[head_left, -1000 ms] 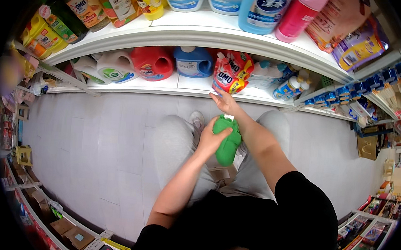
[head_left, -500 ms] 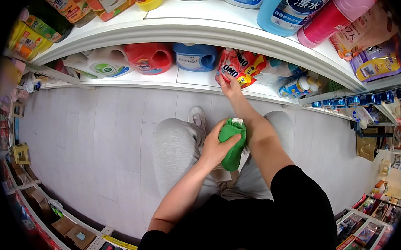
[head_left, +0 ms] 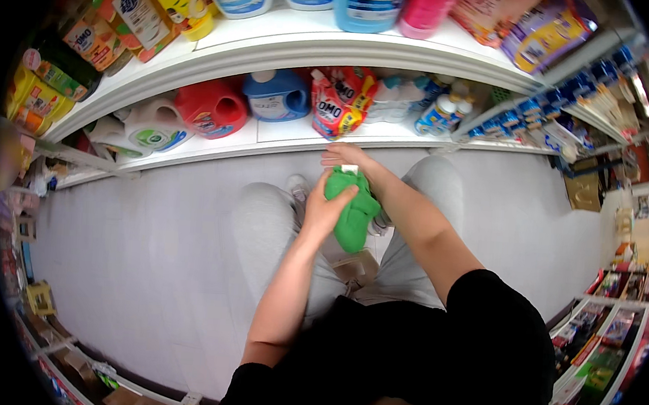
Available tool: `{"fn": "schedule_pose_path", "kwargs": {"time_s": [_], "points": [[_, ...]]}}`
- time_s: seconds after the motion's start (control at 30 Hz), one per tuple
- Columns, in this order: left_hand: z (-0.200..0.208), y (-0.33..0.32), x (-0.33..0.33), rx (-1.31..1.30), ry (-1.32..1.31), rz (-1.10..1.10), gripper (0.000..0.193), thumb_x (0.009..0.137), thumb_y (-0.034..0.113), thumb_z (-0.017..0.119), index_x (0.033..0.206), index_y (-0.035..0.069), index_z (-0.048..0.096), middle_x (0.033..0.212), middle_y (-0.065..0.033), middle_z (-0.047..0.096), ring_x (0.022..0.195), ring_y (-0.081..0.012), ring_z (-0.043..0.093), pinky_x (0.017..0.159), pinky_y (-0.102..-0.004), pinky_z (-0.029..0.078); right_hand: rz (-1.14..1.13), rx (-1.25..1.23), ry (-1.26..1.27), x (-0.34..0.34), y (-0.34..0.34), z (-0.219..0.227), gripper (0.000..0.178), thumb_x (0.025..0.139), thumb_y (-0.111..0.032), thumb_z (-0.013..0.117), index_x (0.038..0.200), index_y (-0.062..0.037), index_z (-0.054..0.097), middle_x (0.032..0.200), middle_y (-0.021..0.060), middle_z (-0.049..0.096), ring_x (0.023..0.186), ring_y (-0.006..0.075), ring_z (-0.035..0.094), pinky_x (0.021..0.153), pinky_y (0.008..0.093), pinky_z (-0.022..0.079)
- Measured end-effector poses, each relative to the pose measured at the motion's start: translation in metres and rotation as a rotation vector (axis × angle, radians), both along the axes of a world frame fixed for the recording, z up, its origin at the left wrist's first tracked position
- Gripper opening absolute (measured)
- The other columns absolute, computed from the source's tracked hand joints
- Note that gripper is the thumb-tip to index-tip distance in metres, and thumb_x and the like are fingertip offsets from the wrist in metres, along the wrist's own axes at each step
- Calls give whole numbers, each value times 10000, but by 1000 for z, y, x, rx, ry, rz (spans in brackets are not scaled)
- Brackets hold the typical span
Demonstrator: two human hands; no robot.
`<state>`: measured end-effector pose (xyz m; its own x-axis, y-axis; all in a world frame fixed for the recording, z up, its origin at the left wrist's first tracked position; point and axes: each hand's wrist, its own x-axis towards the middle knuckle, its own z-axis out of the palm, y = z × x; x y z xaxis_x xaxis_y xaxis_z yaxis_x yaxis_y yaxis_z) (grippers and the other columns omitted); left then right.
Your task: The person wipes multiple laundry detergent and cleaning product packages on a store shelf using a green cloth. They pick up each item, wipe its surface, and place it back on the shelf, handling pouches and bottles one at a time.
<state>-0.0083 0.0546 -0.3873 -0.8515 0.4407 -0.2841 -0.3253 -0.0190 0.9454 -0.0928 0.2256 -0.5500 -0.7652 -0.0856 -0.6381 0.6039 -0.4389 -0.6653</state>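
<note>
My left hand [head_left: 321,207] is closed round a folded green cloth [head_left: 355,218] with a white label, held above my knees. Just beyond the cloth, my right hand [head_left: 352,158] has its fingers stretched out and holds nothing. It is in front of the lower shelf's edge, below a red refill pouch [head_left: 337,105] and apart from it. That pouch stands at the front of the lower shelf [head_left: 269,131]. On its left is a blue jug [head_left: 273,101], then a red jug [head_left: 209,110] and a white jug [head_left: 157,124].
Right of the pouch stand wrapped clear bottles [head_left: 393,102] and blue-and-white bottles [head_left: 437,114]. The upper shelf [head_left: 275,42] juts over them and carries several bottles and pouches. Grey floor [head_left: 148,250] lies around me, with more stocked shelving [head_left: 593,349] behind on the right.
My right hand has come away from the red pouch, back past the shelf edge toward the cloth. The pouch stays on the shelf. The view has turned, shifting the shelves leftward.
</note>
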Motion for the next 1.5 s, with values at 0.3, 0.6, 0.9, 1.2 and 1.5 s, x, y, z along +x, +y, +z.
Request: {"fn": "schedule_pose_path", "kwargs": {"time_s": [0.3, 0.6, 0.9, 1.2, 1.5], "points": [[-9, 26, 14, 188, -200, 64, 632, 883, 538, 396, 1300, 71, 311, 1225, -113, 435, 1104, -196, 459, 884, -315, 422, -90, 204, 344, 184, -5, 165, 708, 805, -255, 646, 1369, -67, 261, 1334, 121, 371, 1216, 205, 376, 997, 339, 329], [16, 26, 45, 170, -218, -296, 581, 912, 355, 469, 1384, 117, 229, 1332, -68, 365, 1172, -200, 409, 940, -344, 387, -433, 393, 465, 211, 21, 203, 651, 726, 28, 587, 1315, -58, 321, 1147, 116, 510, 1008, 190, 531, 848, 288, 451], [42, -38, 102, 345, -281, -139, 514, 840, 112, 564, 1303, 35, 355, 1200, -102, 491, 1085, -211, 491, 902, -310, 413, 160, 510, 517, 231, 19, 224, 534, 834, -233, 614, 1285, -38, 408, 1121, 97, 557, 1014, 145, 518, 838, 276, 437], [7, -51, 94, 797, -712, -84, 429, 925, 224, 402, 1294, 6, 379, 1260, -163, 464, 1103, -278, 503, 942, -382, 411, -542, 1491, 205, 85, 179, 138, 745, 694, -170, 719, 1307, -67, 308, 1205, 196, 416, 1022, 303, 516, 785, 400, 485], [-11, -61, 101, 605, -726, 26, 382, 923, 175, 416, 1265, 6, 397, 1214, -152, 490, 1048, -269, 536, 879, -382, 460, -329, 1669, -27, 37, 200, 125, 542, 732, -261, 678, 1177, -114, 405, 1117, 180, 465, 985, 359, 534, 785, 441, 458]]}}
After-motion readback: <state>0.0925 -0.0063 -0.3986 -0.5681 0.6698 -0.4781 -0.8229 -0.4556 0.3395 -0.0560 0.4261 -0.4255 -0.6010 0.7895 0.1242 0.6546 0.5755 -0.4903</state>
